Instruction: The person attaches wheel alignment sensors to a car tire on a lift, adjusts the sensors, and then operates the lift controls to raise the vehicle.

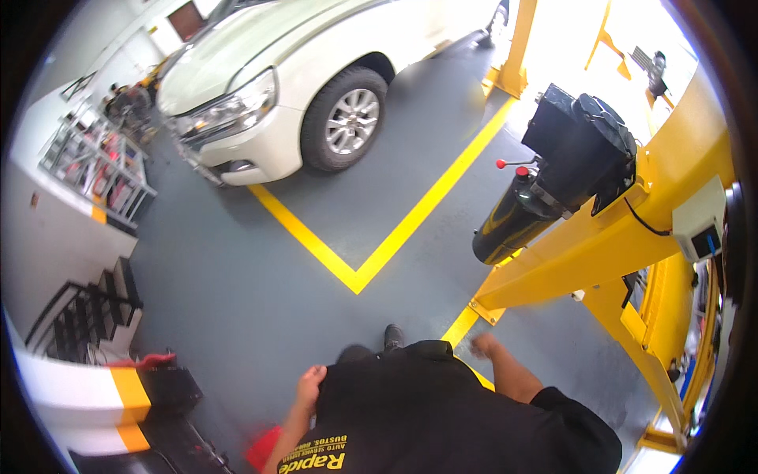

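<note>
My left hand (pixel 310 385) is beside the left edge of my black shirt (pixel 442 403), its fingers curled closed. What lies in them, if anything, is hidden. Out to the right of my body hangs my right hand (pixel 482 346), smeared by motion, so its fingers cannot be made out. It is nearest to the foot of a yellow lift post (pixel 553 268) and the yellow floor line (pixel 460 325), and touches neither. Below my shirt hem one dark shoe (pixel 394 336) shows on the grey floor.
Ahead stands a white car (pixel 292 79) with its front wheel (pixel 345 118). A black motor unit with a cylinder (pixel 517 217) is mounted on the post. At left are a grey rack (pixel 99 162), black steps (pixel 87 316) and a striped ledge (pixel 130 395). A red object (pixel 263 449) sits by my left forearm.
</note>
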### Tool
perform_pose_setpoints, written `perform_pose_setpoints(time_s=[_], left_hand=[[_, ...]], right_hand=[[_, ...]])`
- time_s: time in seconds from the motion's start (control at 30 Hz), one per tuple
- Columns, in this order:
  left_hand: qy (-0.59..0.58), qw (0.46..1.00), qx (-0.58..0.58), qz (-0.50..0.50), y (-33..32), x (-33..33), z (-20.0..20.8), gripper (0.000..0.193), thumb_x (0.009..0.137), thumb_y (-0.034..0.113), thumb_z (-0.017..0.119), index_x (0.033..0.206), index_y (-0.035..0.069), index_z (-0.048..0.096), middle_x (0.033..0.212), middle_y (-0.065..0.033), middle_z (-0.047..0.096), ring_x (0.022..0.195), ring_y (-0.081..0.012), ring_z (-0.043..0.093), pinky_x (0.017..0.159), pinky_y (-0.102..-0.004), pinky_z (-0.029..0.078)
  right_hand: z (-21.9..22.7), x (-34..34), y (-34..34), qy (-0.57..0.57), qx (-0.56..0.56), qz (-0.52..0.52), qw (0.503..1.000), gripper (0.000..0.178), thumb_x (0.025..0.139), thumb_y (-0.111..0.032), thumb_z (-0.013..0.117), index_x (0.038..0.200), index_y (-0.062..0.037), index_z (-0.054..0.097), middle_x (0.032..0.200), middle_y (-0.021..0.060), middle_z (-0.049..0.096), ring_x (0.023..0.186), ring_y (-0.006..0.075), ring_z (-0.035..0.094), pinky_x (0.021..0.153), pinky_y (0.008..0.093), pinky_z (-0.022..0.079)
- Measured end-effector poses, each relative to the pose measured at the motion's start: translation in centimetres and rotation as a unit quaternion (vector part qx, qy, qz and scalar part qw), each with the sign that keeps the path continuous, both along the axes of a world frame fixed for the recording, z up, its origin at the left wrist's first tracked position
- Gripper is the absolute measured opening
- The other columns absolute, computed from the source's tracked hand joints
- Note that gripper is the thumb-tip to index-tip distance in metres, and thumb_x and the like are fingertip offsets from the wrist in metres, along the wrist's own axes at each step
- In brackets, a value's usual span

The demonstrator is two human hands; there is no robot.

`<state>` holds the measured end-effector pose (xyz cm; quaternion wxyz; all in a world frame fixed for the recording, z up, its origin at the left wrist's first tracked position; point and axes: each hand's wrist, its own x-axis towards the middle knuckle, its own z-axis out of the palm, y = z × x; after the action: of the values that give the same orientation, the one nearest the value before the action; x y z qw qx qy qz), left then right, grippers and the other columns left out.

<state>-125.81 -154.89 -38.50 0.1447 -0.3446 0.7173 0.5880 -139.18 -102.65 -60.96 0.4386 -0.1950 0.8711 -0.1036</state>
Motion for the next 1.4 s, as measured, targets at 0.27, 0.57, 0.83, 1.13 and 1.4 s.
perform_pose_setpoints(time_s=[0.27,0.57,0.83,1.13,1.4], left_hand=[[-0.288,0.808,0.302,-0.415,-4.9,-33.7,1.9,0.024,0.093,0.009,0.062,0.114,-0.001,0.065,0.099,-0.0026,0.069,0.084,-0.0135,0.066,0.08,-0.0273,0.053],[0.049,0.824,0.378,-0.418,8.9,-71.6,11.0,0.042,0.097,0.026,0.057,0.125,-0.006,0.058,0.125,-0.0173,0.062,0.11,-0.0211,0.061,0.098,-0.0327,0.046],[0.056,0.623,0.294,-0.723,29.0,-95.3,13.3,0.042,0.095,0.026,0.059,0.124,-0.005,0.059,0.125,-0.0172,0.063,0.109,-0.0204,0.061,0.096,-0.0333,0.047],[0.053,0.483,0.349,-0.801,52.3,-113.6,13.4,0.041,0.093,0.025,0.061,0.122,-0.004,0.061,0.124,-0.017,0.063,0.108,-0.0196,0.061,0.094,-0.034,0.048],[0.062,0.414,0.375,-0.827,73.7,-131.4,13.3,0.04,0.091,0.025,0.063,0.12,-0.003,0.062,0.124,-0.0168,0.064,0.107,-0.0189,0.061,0.093,-0.0346,0.049]], right_hand=[[11.4,-27.5,-10.4,-0.077,-0.274,-0.519,0.806,0.034,0.088,-0.026,0.062,0.116,-0.0055,0.062,0.091,0.0073,0.069,0.076,0.0168,0.066,0.065,0.0326,0.053],[0.0,-33.2,-8.9,-0.221,-0.032,-0.568,0.792,0.03,0.088,-0.032,0.059,0.097,-0.0058,0.07,0.09,0.0101,0.07,0.072,0.0189,0.067,0.061,0.0366,0.054],[0.5,-44.8,-12.1,-0.154,-0.162,-0.844,0.487,0.036,0.089,-0.034,0.061,0.109,-0.0042,0.068,0.093,0.0134,0.07,0.075,0.0219,0.065,0.066,0.0383,0.054],[1.9,-67.5,0.1,-0.133,-0.157,-0.795,0.57,0.044,0.087,-0.04,0.064,0.109,-0.0026,0.069,0.104,0.0141,0.072,0.096,0.0275,0.067,0.085,0.0403,0.052],[7.7,-89.7,29.7,-0.033,-0.288,-0.898,0.331,0.019,0.094,-0.025,0.06,0.099,-0.0068,0.062,0.074,0.0039,0.061,0.061,0.0141,0.057,0.052,0.0282,0.043]])
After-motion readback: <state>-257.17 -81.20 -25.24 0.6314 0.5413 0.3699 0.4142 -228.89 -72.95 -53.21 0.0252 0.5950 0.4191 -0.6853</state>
